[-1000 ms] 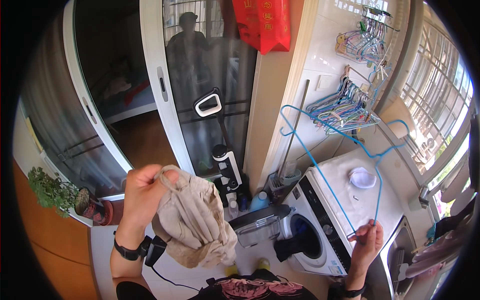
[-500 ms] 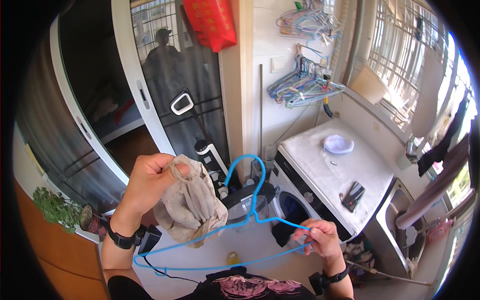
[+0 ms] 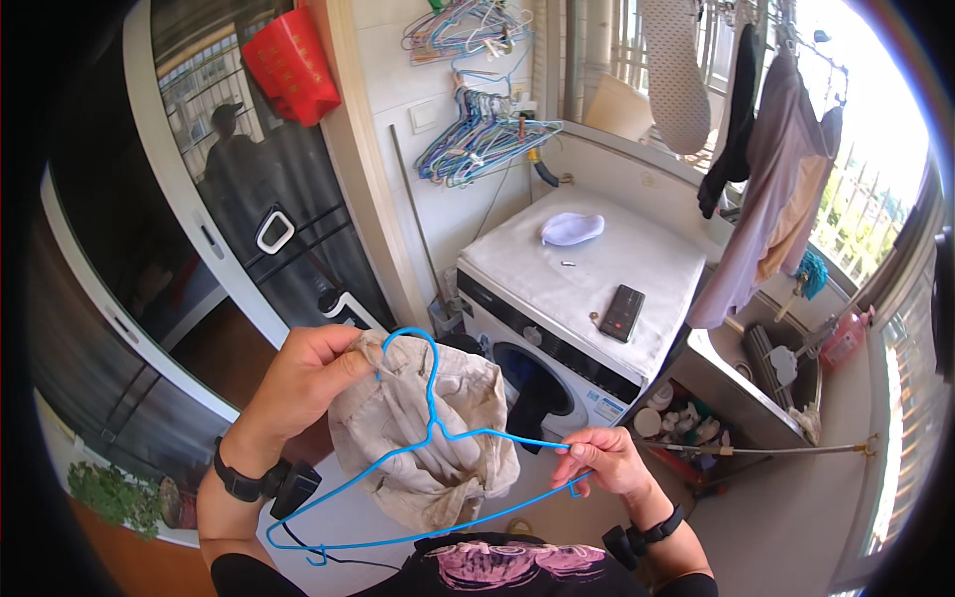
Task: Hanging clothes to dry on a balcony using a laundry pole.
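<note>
My left hand (image 3: pixel 298 388) pinches the top edge of a crumpled beige garment (image 3: pixel 482 393) between thumb and fingers. The cloth hangs down in folds; what kind of garment it is I cannot make out. In front of it is a blue clothes hanger (image 3: pixel 435 403), its hook up beside my left fingers and its long bar slanting toward my body. My right hand (image 3: pixel 609 460) grips the hanger by its right end. Hanger and garment overlap in view, and whether they touch I cannot tell.
Ahead stands a white front-loading washing machine (image 3: pixel 497 249) with a phone (image 3: pixel 622 313) and a pale cloth item (image 3: pixel 573 229) on top. Bunched hangers (image 3: pixel 477 139) hang on the wall. At right are a sink (image 3: pixel 736 348) and hanging clothes (image 3: pixel 781 164); at left, a sliding door (image 3: pixel 204 234).
The view has turned to the right. The garment has moved right and now lies largely behind the hanger. Both hands keep their hold.
</note>
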`<control>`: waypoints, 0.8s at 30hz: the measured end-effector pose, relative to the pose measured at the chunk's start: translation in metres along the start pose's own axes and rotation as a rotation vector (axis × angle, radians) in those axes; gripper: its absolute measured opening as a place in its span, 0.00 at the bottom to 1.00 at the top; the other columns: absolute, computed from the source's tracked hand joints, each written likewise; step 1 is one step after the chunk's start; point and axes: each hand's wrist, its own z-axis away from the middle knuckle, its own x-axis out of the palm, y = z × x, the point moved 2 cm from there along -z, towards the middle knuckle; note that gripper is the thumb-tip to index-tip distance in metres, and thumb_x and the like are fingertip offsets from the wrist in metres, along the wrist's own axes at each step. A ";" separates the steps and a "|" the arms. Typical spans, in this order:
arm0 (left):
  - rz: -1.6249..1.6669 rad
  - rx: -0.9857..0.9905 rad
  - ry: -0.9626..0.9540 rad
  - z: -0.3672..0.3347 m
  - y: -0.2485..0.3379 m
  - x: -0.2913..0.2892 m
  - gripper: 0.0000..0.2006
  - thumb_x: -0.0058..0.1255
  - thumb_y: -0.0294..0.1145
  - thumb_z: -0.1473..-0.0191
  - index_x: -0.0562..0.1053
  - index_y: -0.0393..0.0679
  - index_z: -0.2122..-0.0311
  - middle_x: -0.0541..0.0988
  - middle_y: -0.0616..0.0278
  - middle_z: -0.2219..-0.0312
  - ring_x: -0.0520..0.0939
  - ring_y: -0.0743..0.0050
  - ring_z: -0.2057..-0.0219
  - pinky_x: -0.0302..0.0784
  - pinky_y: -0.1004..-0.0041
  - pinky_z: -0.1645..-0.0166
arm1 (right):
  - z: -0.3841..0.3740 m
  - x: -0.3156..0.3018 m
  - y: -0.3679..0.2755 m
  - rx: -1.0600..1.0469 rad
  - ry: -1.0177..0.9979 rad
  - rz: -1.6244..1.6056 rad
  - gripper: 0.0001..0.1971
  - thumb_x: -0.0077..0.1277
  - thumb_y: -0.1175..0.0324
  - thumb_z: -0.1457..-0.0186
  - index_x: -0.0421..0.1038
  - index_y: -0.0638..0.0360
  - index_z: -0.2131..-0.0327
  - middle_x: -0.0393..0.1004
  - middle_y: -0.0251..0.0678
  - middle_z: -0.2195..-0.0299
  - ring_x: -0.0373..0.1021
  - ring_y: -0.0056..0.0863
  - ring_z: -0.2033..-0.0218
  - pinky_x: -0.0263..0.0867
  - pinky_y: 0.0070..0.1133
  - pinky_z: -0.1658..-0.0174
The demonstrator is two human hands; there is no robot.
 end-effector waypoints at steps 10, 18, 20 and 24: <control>-0.102 -0.137 -0.360 -0.034 0.025 0.018 0.10 0.45 0.25 0.58 0.74 0.31 0.71 0.76 0.66 0.79 0.74 0.87 0.76 0.66 0.85 0.71 | 0.000 0.013 0.003 0.009 -0.121 0.177 0.10 0.46 0.69 0.44 0.71 0.65 0.63 0.75 0.35 0.73 0.70 0.18 0.75 0.63 0.14 0.79; 0.229 -0.276 -0.529 -0.030 0.022 0.021 0.13 0.45 0.24 0.61 0.72 0.30 0.66 0.77 0.61 0.75 0.76 0.81 0.74 0.70 0.81 0.67 | -0.006 0.019 0.004 -0.204 -0.162 0.457 0.09 0.48 0.66 0.46 0.74 0.58 0.64 0.76 0.30 0.75 0.69 0.13 0.76 0.63 0.12 0.77; 0.260 -0.252 -0.540 -0.031 0.024 0.023 0.14 0.45 0.24 0.61 0.71 0.30 0.65 0.77 0.60 0.73 0.76 0.80 0.73 0.70 0.81 0.67 | -0.005 0.022 0.004 -0.196 -0.167 0.416 0.10 0.49 0.66 0.46 0.74 0.59 0.64 0.76 0.30 0.76 0.69 0.14 0.77 0.63 0.12 0.77; -0.071 -0.121 -0.528 -0.029 0.041 0.018 0.14 0.48 0.20 0.59 0.71 0.32 0.63 0.77 0.61 0.73 0.76 0.82 0.73 0.70 0.82 0.67 | 0.003 0.003 -0.006 -0.184 -0.124 0.375 0.10 0.50 0.67 0.47 0.74 0.62 0.65 0.76 0.34 0.78 0.72 0.16 0.78 0.64 0.12 0.78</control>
